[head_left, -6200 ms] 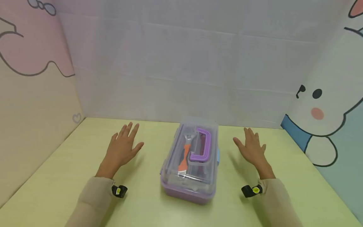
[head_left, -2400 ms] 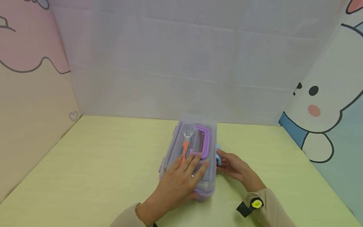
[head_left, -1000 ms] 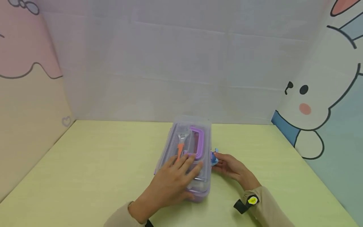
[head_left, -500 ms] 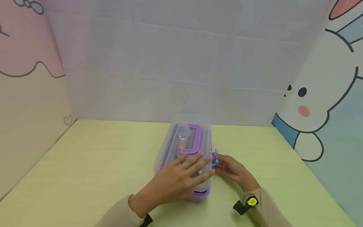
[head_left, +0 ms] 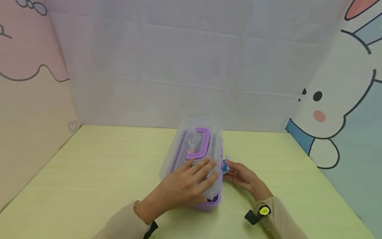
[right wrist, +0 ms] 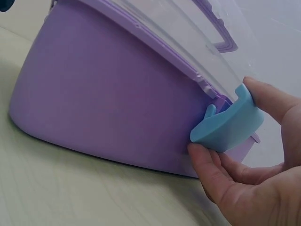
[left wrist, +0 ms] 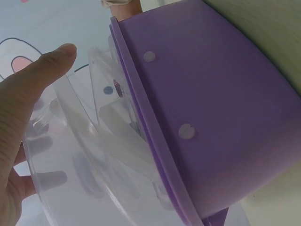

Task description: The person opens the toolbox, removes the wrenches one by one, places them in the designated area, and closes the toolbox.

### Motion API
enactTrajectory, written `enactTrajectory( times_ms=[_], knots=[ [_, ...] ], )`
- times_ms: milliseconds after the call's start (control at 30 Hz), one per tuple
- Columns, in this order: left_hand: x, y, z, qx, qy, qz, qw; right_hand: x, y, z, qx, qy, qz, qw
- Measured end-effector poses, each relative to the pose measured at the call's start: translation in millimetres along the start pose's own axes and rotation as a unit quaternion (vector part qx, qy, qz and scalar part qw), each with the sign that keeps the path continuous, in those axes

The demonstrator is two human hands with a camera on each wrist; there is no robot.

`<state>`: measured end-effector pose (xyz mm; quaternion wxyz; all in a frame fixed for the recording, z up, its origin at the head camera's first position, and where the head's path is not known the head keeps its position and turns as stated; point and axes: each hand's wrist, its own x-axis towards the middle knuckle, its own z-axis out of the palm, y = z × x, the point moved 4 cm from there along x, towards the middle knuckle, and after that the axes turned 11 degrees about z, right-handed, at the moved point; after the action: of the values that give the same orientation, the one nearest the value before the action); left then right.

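Note:
A toolbox with a purple base (head_left: 206, 208) and a clear lid (head_left: 171, 156) sits in front of me, its lid slightly raised at the right and near sides. My left hand (head_left: 182, 189) lies over the lid's near part, fingers spread across its top and thumb at the near edge. In the left wrist view the fingers show through the clear lid (left wrist: 70, 165). My right hand (head_left: 243, 176) pinches the light blue latch (right wrist: 230, 125), swung out from the box's side. A purple handle (head_left: 205, 142) tops the lid. Below it, the wrench (head_left: 193, 141) shows blurred.
The pale yellow tabletop (head_left: 119, 156) stretches out on both sides of the box. A light cloth wall (head_left: 167, 66) stands close behind it, with cartoon-printed panels (head_left: 322, 113) at the sides. Black bands with small devices (head_left: 264, 210) sit on the wrists.
My hands came from beside the box to the lid and latch. The latch swung outward. Over the last second the lid has risen and shifted leftward, opening a dark gap at its near end.

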<state>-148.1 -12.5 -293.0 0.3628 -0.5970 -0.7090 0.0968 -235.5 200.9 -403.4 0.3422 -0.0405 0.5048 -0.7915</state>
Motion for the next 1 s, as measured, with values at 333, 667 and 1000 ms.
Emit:
enactTrajectory(
  times_ms=[333,667,1000],
  knots=[
    [-9.6,-18.6,-15.7,-0.017,0.069,-0.029,0.9970,0.4,0,1,0.008,-0.004,-0.005,0.9999],
    [-18.6,-25.5,-24.9,-0.039,0.131,-0.057,0.9890,-1.9,6,2,0.015,-0.003,0.001,0.9999],
    [-31.0,-37.6,-34.3,-0.038,0.203,-0.103,0.9729,0.4,1,1,0.005,-0.006,-0.002,1.0000]
  ],
)
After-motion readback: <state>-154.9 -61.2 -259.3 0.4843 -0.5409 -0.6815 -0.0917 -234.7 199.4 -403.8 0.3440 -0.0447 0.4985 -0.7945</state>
